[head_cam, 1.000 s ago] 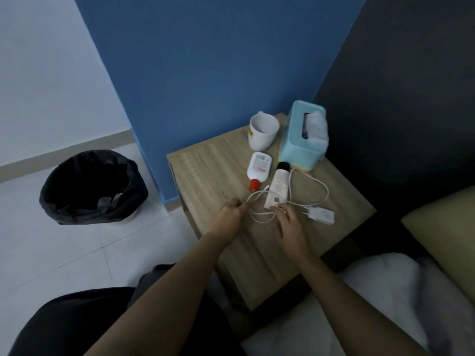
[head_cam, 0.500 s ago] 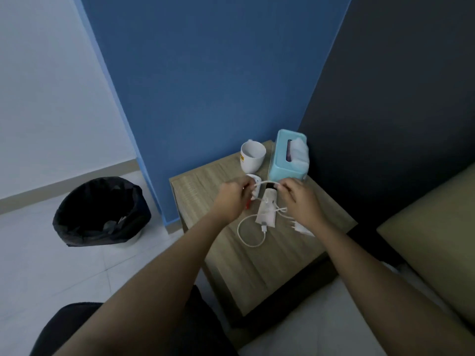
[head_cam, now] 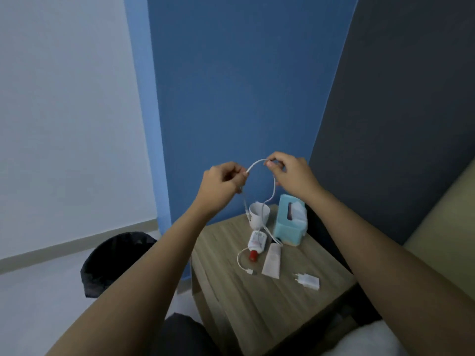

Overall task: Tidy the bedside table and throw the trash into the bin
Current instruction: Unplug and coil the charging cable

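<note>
White charging cable (head_cam: 273, 195) pinched in left hand (head_cam: 221, 185) and right hand (head_cam: 290, 173) grips, drooping to table (head_cam: 257, 304).

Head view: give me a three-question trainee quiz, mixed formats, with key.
1. True or false: both hands, left and right, pinch the white cable above the bedside table.
2. Multiple choice: where is the white charger plug?
A. in the mug
B. flat on the table, near its right edge
C. in the bin
3. Fill in: the cable's free connector end lies on the table just left of the pale ____.

Key: 1 true; 2 B; 3 tube
</note>
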